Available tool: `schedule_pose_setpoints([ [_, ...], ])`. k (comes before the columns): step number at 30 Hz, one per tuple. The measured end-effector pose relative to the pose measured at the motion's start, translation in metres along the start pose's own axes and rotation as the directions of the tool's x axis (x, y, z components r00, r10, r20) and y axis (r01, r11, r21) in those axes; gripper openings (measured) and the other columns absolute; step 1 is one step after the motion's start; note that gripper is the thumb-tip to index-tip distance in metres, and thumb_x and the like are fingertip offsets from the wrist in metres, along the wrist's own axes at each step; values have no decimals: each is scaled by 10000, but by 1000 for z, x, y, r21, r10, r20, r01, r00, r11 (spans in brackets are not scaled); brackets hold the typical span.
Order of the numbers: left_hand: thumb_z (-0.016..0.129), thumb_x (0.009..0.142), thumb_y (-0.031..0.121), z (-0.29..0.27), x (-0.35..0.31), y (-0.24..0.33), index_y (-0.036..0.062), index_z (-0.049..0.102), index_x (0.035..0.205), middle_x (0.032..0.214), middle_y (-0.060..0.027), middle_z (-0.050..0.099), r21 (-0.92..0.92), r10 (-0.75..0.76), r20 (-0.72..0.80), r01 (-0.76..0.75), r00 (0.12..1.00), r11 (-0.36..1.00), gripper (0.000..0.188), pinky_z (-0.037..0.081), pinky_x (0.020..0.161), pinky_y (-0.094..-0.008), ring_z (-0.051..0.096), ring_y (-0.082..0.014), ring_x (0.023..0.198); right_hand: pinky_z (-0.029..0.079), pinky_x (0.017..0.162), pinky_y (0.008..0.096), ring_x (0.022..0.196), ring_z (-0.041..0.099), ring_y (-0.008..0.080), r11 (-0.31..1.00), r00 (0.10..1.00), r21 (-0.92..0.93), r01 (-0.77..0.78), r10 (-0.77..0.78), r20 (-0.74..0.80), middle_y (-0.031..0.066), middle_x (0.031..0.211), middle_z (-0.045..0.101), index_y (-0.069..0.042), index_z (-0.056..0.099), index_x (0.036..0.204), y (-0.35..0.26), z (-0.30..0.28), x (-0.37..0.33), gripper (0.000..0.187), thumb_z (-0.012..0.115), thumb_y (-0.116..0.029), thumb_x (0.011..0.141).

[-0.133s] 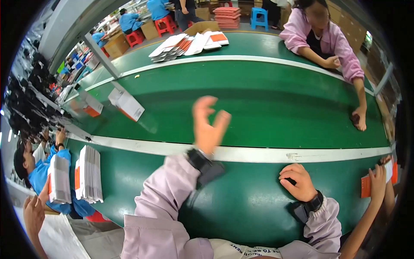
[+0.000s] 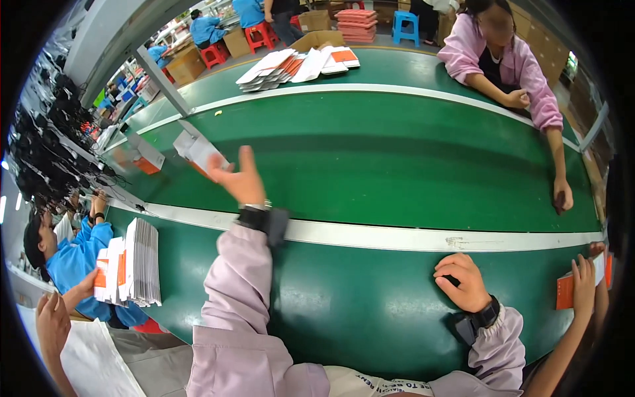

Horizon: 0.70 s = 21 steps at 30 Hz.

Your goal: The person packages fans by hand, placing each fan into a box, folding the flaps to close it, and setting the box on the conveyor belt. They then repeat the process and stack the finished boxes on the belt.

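My left hand (image 2: pixel 241 182) reaches out over the green conveyor belt (image 2: pixel 370 165), fingers spread and slightly blurred. Its fingertips overlap the near edge of a white and orange box (image 2: pixel 193 147) with a raised flap; whether they touch it I cannot tell. Just left of that box lies another white and orange box (image 2: pixel 149 159). On the near green table (image 2: pixel 350 304), my right hand (image 2: pixel 463 284) rests with its fingers curled round a small black object (image 2: pixel 451 280), mostly hidden in the grip. Both my wrists carry black strapped devices.
A white metal rail (image 2: pixel 370 236) divides table and belt. At left, a co-worker's hand holds white and orange cartons beside a stack of flat cartons (image 2: pixel 142 264). More cartons (image 2: pixel 278 69) lie across the belt. A person in pink reaches onto the belt, holding a dark object (image 2: pixel 560 200).
My left hand has swung left across the belt to the upright-flapped box. The cartons in the left co-worker's hand have come up against the stack. My right hand keeps its place.
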<state>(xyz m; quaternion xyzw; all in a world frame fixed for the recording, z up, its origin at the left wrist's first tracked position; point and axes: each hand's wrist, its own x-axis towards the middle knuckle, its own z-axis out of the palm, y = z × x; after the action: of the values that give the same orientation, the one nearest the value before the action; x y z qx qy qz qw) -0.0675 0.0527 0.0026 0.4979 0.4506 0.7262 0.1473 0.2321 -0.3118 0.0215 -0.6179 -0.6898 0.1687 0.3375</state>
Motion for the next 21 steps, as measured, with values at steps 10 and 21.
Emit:
schedule_pose_setpoints([
  [10,858,618,263,-85,110,-100,-57,149,1400,1265,-190,374,206,-152,112,127,982,970,1102,350,979,-383,432,-263,1113,431,774,341,864,569,244,997,997,54,-50,53,-59,57,918,616,-74,637,841,9,7,6,101,674,-57,749],
  [21,852,604,115,-32,21,-25,-6,308,1289,1178,-129,449,48,-255,408,259,876,965,884,425,873,-329,494,-200,996,447,774,339,852,578,251,999,991,21,-26,28,-132,78,911,617,-45,618,844,6,8,0,98,654,-21,757],
])
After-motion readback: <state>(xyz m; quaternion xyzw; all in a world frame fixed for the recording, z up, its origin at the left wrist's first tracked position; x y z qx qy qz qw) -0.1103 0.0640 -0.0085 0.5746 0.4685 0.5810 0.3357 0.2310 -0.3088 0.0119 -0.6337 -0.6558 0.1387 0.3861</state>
